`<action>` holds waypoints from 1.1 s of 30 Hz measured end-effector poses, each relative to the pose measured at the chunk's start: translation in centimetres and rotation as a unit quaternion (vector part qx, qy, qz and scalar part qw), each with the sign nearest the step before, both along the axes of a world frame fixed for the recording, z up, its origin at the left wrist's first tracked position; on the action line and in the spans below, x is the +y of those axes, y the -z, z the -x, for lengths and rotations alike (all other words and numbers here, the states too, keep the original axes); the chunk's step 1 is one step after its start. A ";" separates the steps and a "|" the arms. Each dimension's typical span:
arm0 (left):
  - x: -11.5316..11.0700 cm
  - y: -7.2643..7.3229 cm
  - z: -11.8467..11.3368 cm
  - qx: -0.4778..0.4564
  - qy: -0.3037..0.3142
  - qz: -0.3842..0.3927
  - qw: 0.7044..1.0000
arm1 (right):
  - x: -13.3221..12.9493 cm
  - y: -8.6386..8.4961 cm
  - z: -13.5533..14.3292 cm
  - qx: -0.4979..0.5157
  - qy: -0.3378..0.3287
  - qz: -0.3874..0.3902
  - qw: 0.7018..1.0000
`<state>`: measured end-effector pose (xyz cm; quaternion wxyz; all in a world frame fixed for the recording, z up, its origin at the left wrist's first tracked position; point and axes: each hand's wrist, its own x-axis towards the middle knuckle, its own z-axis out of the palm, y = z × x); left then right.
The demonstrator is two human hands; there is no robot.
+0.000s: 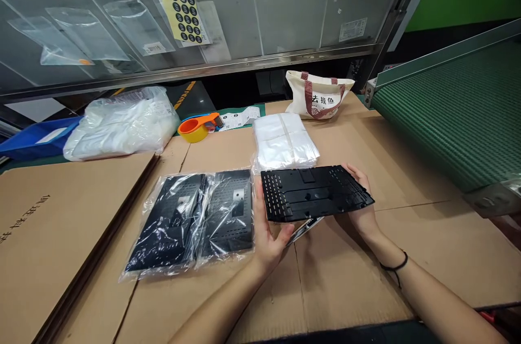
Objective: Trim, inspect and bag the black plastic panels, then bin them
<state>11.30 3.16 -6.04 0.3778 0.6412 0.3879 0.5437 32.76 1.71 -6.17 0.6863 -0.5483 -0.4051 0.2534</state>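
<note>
A black plastic cover with rows of vent slots [315, 192] is held up between my two hands above the cardboard. My left hand [268, 233] grips its left end, thumb at the near edge. Its right end is in my right hand [361, 208], whose fingers are partly hidden behind it. Beneath the cover a thin, light-edged piece [305, 229] shows; I cannot tell what it is. Just left of my left hand lie two similar black covers, one [173, 222] beside the other [228, 214], each in clear plastic wrapping.
Behind the cover lies a stack of clear plastic bags [285, 140]. A tape dispenser [195, 128], a full plastic sack [126, 121] and a cloth bag [319, 95] stand farther back. A green conveyor belt [456, 110] runs along the right, and cardboard sheets [69, 224] lie left.
</note>
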 end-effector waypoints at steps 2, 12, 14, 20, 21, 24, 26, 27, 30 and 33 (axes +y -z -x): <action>0.1 -0.2 0.2 0.052 -0.007 -0.078 0.996 | 0.3 0.5 -0.2 -0.015 -0.005 0.021 1.000; 0.1 -0.9 0.3 0.154 -0.079 -0.128 0.977 | 0.5 0.0 -2.2 0.036 -0.139 0.069 0.987; 0.1 -0.7 0.2 0.162 -0.071 -0.107 0.978 | 0.5 0.0 -2.4 0.112 -0.144 0.105 0.978; 0.0 -0.5 0.0 0.157 -0.020 -0.091 0.983 | 1.4 0.0 -3.8 0.285 -0.100 0.121 0.946; 0.0 -0.5 0.0 0.162 -0.011 -0.094 0.982 | 1.6 0.1 -4.2 0.294 -0.069 0.087 0.949; 0.1 -1.2 0.1 0.167 0.038 -0.121 0.978 | 2.0 0.2 -5.3 0.295 -0.006 0.001 0.955; 0.3 -2.4 0.2 0.168 0.084 -0.141 0.972 | 2.1 0.1 -5.6 0.293 0.020 -0.022 0.956; 0.4 -3.2 0.1 0.171 0.100 -0.149 0.969 | 2.1 0.0 -5.6 0.292 0.030 -0.028 0.956; 1.8 -6.1 0.0 0.216 0.096 -0.171 0.957 | 2.1 -0.3 -5.2 0.281 0.053 -0.035 0.958; 4.8 -8.4 -0.6 0.371 0.057 -0.173 0.910 | 1.9 -0.6 -4.5 0.273 0.072 -0.034 0.959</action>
